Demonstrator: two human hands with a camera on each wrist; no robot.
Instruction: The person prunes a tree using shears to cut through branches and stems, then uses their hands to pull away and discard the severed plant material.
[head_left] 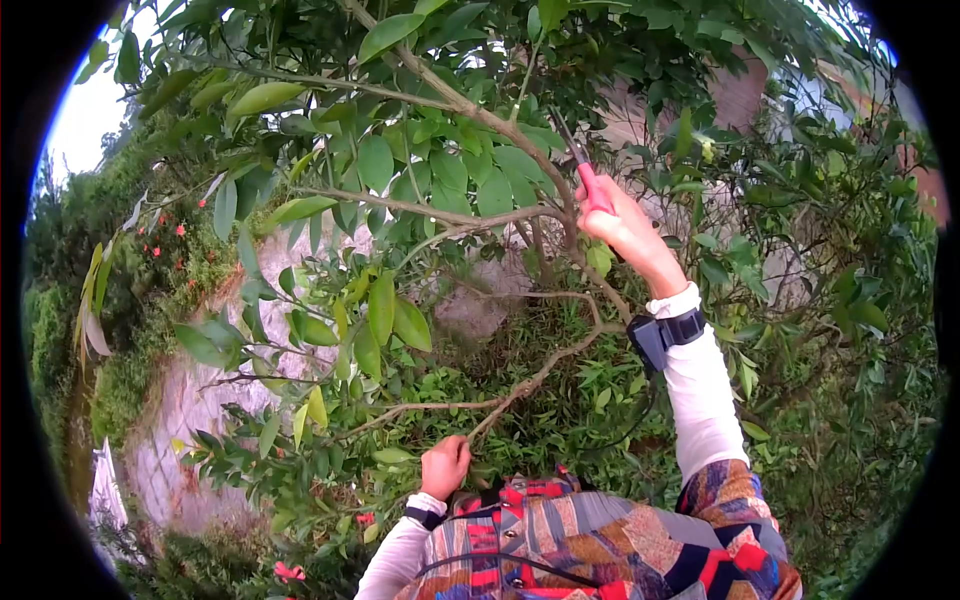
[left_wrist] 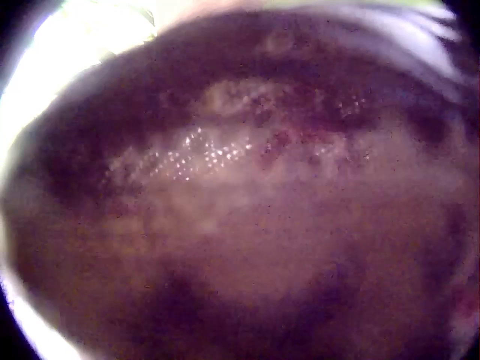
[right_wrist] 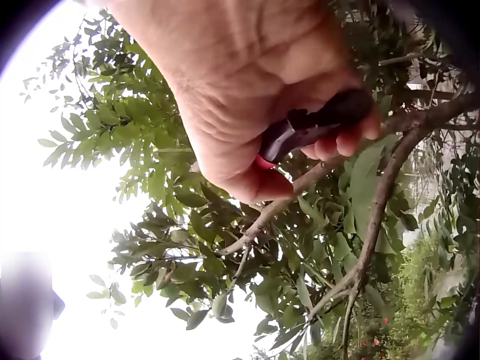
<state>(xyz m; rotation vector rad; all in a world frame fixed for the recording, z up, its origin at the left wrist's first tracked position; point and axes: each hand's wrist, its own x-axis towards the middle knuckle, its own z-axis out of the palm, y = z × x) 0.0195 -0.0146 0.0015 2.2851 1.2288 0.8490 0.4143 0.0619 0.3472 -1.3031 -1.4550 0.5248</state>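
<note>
My right hand (head_left: 622,225) is raised among the branches and grips a pruning saw (head_left: 594,187) by its red handle. Its narrow dark blade points up and to the left, beside a forked grey-brown branch (head_left: 545,165). In the right wrist view the fingers of the right hand (right_wrist: 247,97) curl round the handle's dark end (right_wrist: 315,124), and the blade is hidden. Low in front of the body, my left hand (head_left: 443,467) has curled fingers, gripping the lower end of a thin branch (head_left: 505,402). Dark, blurred cloth (left_wrist: 240,240) fills most of the left wrist view.
Leafy twigs (head_left: 385,320) hang left of the middle, and dense foliage (head_left: 850,250) stands on the right. Another side branch (head_left: 430,210) crosses to the left below the saw. Pale bare ground (head_left: 190,440) shows behind the leaves, with red flowers (head_left: 288,571) near the bottom.
</note>
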